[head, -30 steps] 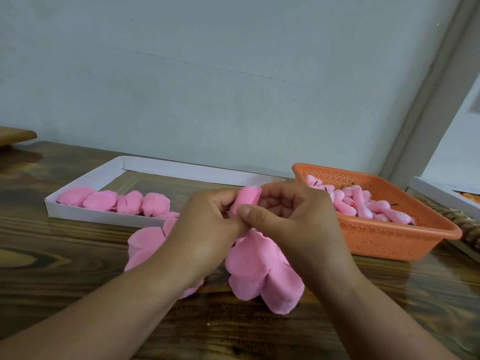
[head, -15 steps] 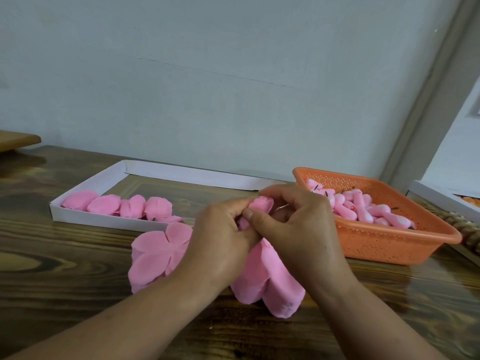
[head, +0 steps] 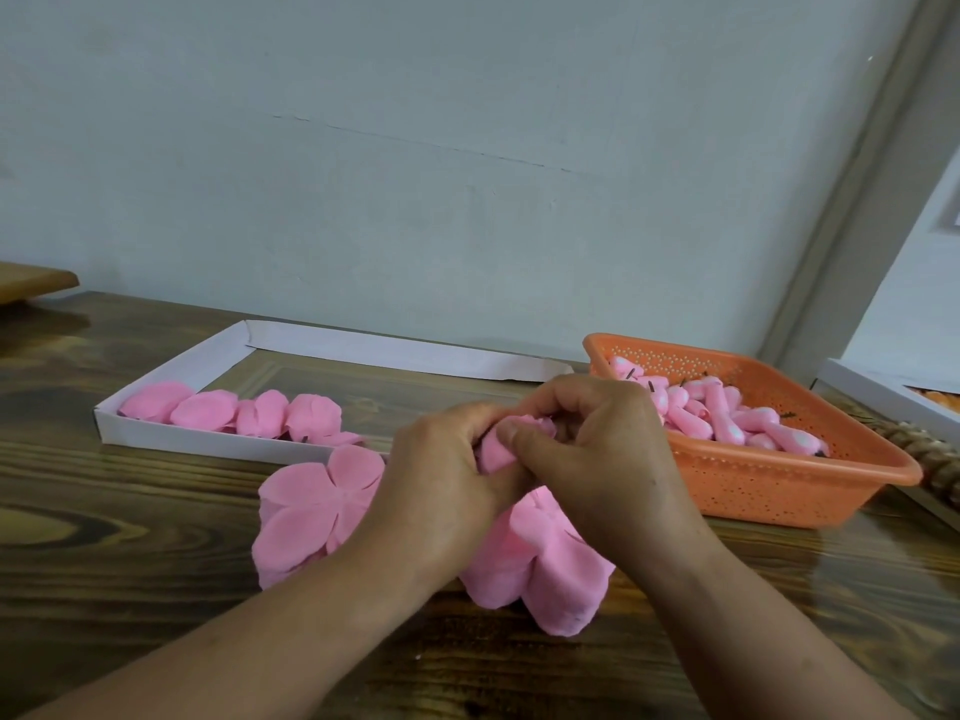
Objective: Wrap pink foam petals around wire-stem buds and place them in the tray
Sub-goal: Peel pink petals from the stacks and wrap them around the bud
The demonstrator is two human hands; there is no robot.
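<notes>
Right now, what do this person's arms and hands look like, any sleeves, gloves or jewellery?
Both forearms are bare with no sleeves in view. The left hand and right hand wear no gloves, and no rings, watch or bracelets show.

Both hands meet at centre over the wooden counter (head: pixel 104 563). Left hand (head: pixel 441 491) and right hand (head: pixel 597 459) pinch a rolled pink foam petal (head: pixel 496 452) between thumbs & fingertips; bud inside can't be seen. Under the hands, two stacks of flat petal cut-outs: one left (head: pixel 311 511), one near-centre (head: pixel 545 574). Far left, white tray (head: pixel 171 439) w/ a row of wrapped pink buds (head: pixel 234 413). Right, orange perforated basket (head: pixel 769 485) full of pink-white buds w/ wire stems (head: pixel 727 423). Pale wall behind.
</notes>
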